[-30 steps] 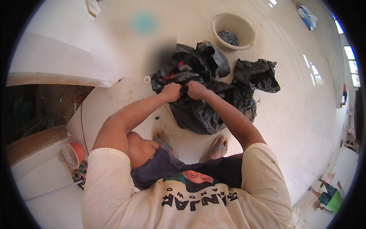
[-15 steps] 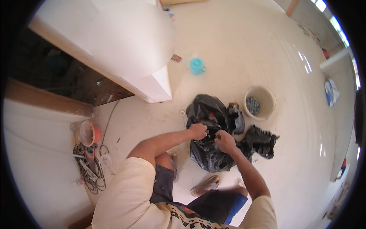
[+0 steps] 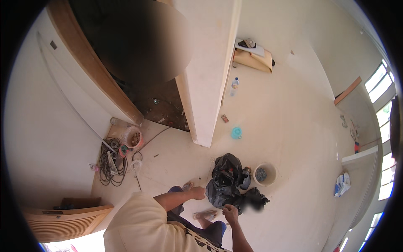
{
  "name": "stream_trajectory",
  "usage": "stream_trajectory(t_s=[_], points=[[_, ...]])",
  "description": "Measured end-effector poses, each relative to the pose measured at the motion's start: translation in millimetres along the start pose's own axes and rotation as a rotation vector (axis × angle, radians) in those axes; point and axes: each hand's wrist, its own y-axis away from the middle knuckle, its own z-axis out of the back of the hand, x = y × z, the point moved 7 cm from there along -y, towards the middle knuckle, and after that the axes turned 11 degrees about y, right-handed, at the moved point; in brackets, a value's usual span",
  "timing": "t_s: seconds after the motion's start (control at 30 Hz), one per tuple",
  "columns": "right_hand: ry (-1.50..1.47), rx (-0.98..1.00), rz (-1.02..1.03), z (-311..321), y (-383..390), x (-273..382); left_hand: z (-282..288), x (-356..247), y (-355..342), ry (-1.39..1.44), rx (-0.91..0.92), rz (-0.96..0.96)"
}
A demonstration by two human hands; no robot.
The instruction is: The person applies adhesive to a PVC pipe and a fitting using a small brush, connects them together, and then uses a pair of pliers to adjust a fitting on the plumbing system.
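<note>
A bulky black plastic bag (image 3: pixel 223 195) stands crumpled on the floor in front of me, its dark top folded and gaping. My left hand (image 3: pixel 198 193) is curled closed close to the bag's left side. Whatever it may hold is hidden. At the bag's near right edge is my right hand (image 3: pixel 230 213), its fingers bent together. What lies in them is too small to make out. Another piece of black plastic (image 3: pixel 254 199) spreads to the right, partly blurred. Beside the bag's right side sits a small dark bundle (image 3: pixel 245 179).
A pale bucket (image 3: pixel 265 174) holding grey bits stands right of the bag. Beyond are a turquoise cup (image 3: pixel 236 133) and a plastic bottle (image 3: pixel 235 82). Leftward lie coiled cables (image 3: pixel 114 168) and an orange-pink bucket (image 3: pixel 133 137) near a doorway. A white wall end (image 3: pixel 202 138) juts out ahead.
Both hands have moved apart and back from the bag's top toward its sides. The view has tilted up and leftward, bringing more of the room and a louvred wooden door into sight.
</note>
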Motion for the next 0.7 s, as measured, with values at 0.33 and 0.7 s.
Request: stream_trajectory(t_s=[0.33, 0.7], points=[[0.272, 0.104, 0.109, -52.9, 22.8, 300.1, 86.9, 99.1, 188.4, 0.238, -0.272, -0.018], [0.315, 0.229, 0.467, -222.0, -38.1, 547.9, 350.2, 189.9, 268.6, 0.667, -0.676, -0.066]])
